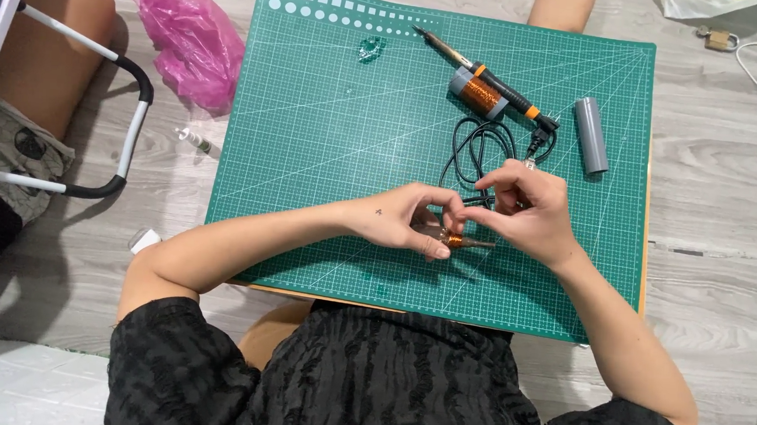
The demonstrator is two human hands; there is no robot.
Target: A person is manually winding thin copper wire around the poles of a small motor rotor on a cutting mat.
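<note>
Both our hands pinch a small copper-wound coil over the green cutting mat.

Our left hand (400,218) and right hand (527,215) grasp the coil (457,241) between fingertips, near the cutting mat's (330,140) front edge. Beyond lie a soldering iron (483,70), copper wire spool (480,94), and grey tube (591,134).

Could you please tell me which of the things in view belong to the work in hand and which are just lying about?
In use:
- left hand and right hand, both on a small copper-wound piece
- green cutting mat under them

Lying about:
- soldering iron
- copper wire spool
- grey tube
- pink plastic bag
- padlock
</note>
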